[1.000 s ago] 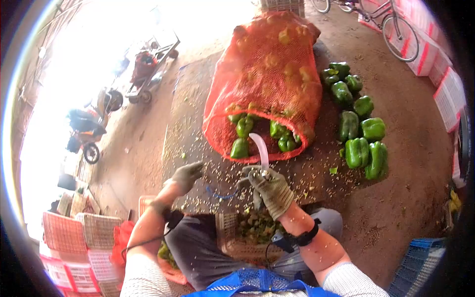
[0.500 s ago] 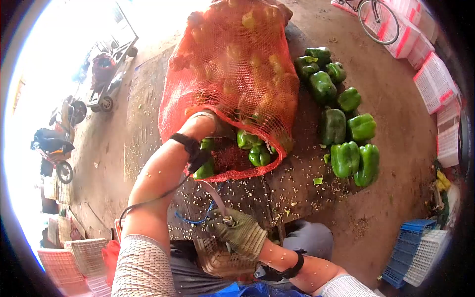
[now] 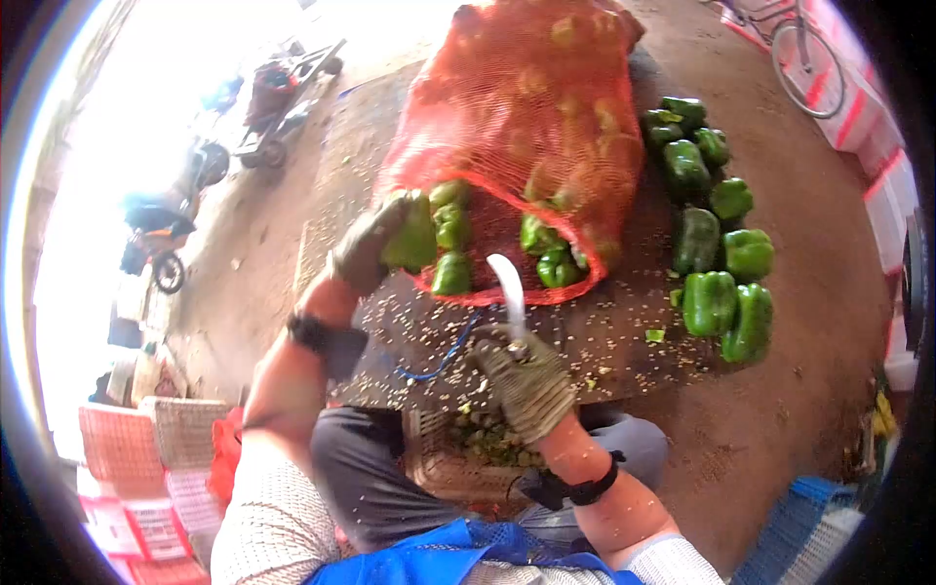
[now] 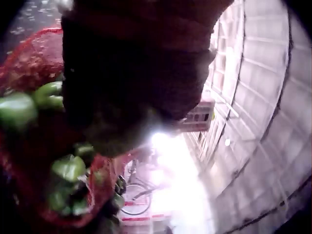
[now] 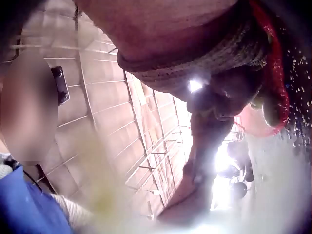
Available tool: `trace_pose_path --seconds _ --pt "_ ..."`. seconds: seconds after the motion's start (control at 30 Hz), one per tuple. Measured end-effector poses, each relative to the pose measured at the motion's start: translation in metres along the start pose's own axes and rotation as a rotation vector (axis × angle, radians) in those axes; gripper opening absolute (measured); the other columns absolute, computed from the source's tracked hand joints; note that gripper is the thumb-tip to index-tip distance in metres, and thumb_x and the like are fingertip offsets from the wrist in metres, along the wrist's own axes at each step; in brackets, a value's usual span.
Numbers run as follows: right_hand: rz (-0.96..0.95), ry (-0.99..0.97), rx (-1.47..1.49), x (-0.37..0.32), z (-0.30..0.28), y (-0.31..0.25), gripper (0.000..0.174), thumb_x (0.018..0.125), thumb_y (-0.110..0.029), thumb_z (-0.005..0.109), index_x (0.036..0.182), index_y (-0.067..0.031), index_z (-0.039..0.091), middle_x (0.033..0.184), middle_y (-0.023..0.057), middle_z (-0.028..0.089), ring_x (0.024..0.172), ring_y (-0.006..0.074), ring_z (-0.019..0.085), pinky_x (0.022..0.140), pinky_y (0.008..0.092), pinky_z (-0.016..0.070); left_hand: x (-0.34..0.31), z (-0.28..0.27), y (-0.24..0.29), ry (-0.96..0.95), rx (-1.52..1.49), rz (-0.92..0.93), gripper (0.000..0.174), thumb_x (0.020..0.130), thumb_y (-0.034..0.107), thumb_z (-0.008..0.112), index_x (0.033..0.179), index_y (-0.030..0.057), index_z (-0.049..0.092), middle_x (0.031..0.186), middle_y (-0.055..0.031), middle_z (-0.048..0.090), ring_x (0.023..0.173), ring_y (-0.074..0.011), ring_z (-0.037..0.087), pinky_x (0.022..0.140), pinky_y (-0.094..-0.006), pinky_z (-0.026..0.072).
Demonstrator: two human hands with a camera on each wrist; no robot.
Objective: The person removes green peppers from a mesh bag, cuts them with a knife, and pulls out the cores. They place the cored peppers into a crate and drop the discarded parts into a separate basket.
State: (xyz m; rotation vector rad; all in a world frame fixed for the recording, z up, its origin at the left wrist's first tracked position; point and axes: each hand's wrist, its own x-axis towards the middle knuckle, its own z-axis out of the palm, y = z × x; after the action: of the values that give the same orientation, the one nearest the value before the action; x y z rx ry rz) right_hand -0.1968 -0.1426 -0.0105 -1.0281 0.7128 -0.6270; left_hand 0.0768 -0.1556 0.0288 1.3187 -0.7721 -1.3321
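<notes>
My gloved left hand (image 3: 369, 246) grips a green bell pepper (image 3: 413, 234) at the left side of the red mesh sack's (image 3: 517, 107) mouth. In the left wrist view that glove is a dark shape over the sack opening. Several peppers (image 3: 451, 226) lie just inside the mouth, some at its left and others (image 3: 558, 265) at its right. My gloved right hand (image 3: 531, 385) holds a knife by its handle in front of the sack, with the curved blade (image 3: 508, 283) pointing up and away from me.
A group of green peppers (image 3: 710, 302) lies right of the sack on the board (image 3: 624, 331), among scattered seeds. A blue cord (image 3: 439, 366) lies before the sack. Between my knees stands a crate (image 3: 429, 448) with green scraps. Stacked crates (image 3: 117, 448) stand at the left.
My left hand moved from beside the sack to deep inside its mouth, then came back out with a pepper. The right hand keeps the knife near the board's front edge.
</notes>
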Motion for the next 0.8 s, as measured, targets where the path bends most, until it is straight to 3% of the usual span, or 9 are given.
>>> trace_pose_path --seconds 0.03,0.07,0.1,0.13,0.23,0.3,0.4,0.6,0.8 --pt "0.056 -0.029 0.005 0.001 0.003 -0.006 0.024 0.095 -0.016 0.067 0.114 -0.0002 0.066 0.091 0.0037 0.069 0.077 0.0071 0.061 0.067 0.0225 0.0502 -0.030 -0.019 -0.022 -0.049 -0.238 -0.036 0.074 0.086 0.056 0.069 0.139 0.0092 0.047 0.117 -0.0140 0.065 0.094 -0.0279 0.068 0.070 -0.0376 0.0588" --pt "0.115 -0.055 0.007 -0.001 0.004 -0.017 0.024 0.095 -0.015 0.067 0.114 -0.0001 0.066 0.090 0.0035 0.069 0.074 0.0066 0.061 0.065 0.0218 0.0496 -0.058 0.000 -0.033 -0.013 -0.391 0.014 0.058 0.092 0.048 0.065 0.128 0.0050 0.053 0.111 -0.0069 0.064 0.097 -0.0151 0.063 0.084 -0.0301 0.0530" --pt "0.178 -0.079 0.002 -0.004 0.008 -0.020 0.024 0.094 -0.014 0.067 0.114 -0.0001 0.066 0.089 0.0032 0.069 0.071 0.0062 0.060 0.062 0.0210 0.0489 -0.076 0.006 -0.044 0.023 -0.293 0.058 0.062 0.091 0.050 0.066 0.130 0.0034 0.051 0.116 -0.0086 0.062 0.102 -0.0173 0.062 0.089 -0.0330 0.0517" --pt "0.092 -0.075 -0.009 -0.004 0.014 -0.007 0.024 0.094 -0.013 0.068 0.114 -0.0002 0.066 0.081 -0.0012 0.065 0.061 0.0032 0.055 0.052 0.0194 0.0440 -0.095 0.011 -0.055 0.064 -0.194 0.099 0.067 0.090 0.051 0.067 0.132 0.0019 0.049 0.121 -0.0103 0.061 0.108 -0.0194 0.060 0.094 -0.0359 0.0505" --pt "0.023 -0.102 -0.215 -0.010 0.022 0.020 0.027 0.090 -0.018 0.071 0.112 -0.0026 0.067 0.076 -0.0013 0.060 0.066 0.0060 0.051 0.060 0.0258 0.0471 -0.117 0.037 -0.067 0.134 -0.137 0.176 0.092 0.070 0.051 0.084 0.135 0.0002 0.045 0.121 -0.0130 0.061 0.110 -0.0231 0.061 0.098 -0.0378 0.0496" --pt "0.065 -0.109 -0.298 -0.014 0.027 0.019 0.028 0.090 -0.017 0.069 0.114 -0.0029 0.066 0.074 0.0014 0.060 0.066 0.0067 0.051 0.060 0.0274 0.0474 -0.113 0.032 -0.081 0.129 -0.108 0.193 0.098 0.067 0.051 0.088 0.139 0.0047 0.040 0.123 -0.0146 0.060 0.109 -0.0281 0.062 0.094 -0.0426 0.0534" --pt "0.095 -0.092 -0.424 -0.013 0.030 0.008 0.030 0.091 -0.015 0.066 0.118 -0.0029 0.063 0.075 0.0068 0.061 0.066 0.0114 0.055 0.062 0.0301 0.0493 -0.110 0.030 -0.082 0.165 -0.021 0.180 0.091 0.068 0.040 0.090 0.138 0.0028 0.044 0.122 -0.0085 0.059 0.110 -0.0183 0.058 0.098 -0.0351 0.0474" --pt "-0.138 -0.105 -0.517 -0.007 0.039 0.028 0.033 0.091 -0.014 0.063 0.122 -0.0031 0.061 0.092 0.0178 0.069 0.077 0.0260 0.066 0.071 0.0360 0.0539 -0.106 0.029 -0.071 0.158 0.152 0.196 0.089 0.070 0.030 0.090 0.141 0.0038 0.043 0.121 -0.0064 0.058 0.109 -0.0148 0.057 0.097 -0.0311 0.0481" --pt "-0.032 -0.143 -0.566 -0.002 0.038 0.034 0.036 0.089 -0.013 0.064 0.124 -0.0057 0.060 0.099 0.0225 0.069 0.089 0.0341 0.069 0.075 0.0395 0.0544 -0.104 0.033 -0.078 0.232 0.328 0.148 0.081 0.072 0.020 0.089 0.138 0.0035 0.045 0.118 -0.0049 0.060 0.106 -0.0126 0.058 0.094 -0.0298 0.0500"
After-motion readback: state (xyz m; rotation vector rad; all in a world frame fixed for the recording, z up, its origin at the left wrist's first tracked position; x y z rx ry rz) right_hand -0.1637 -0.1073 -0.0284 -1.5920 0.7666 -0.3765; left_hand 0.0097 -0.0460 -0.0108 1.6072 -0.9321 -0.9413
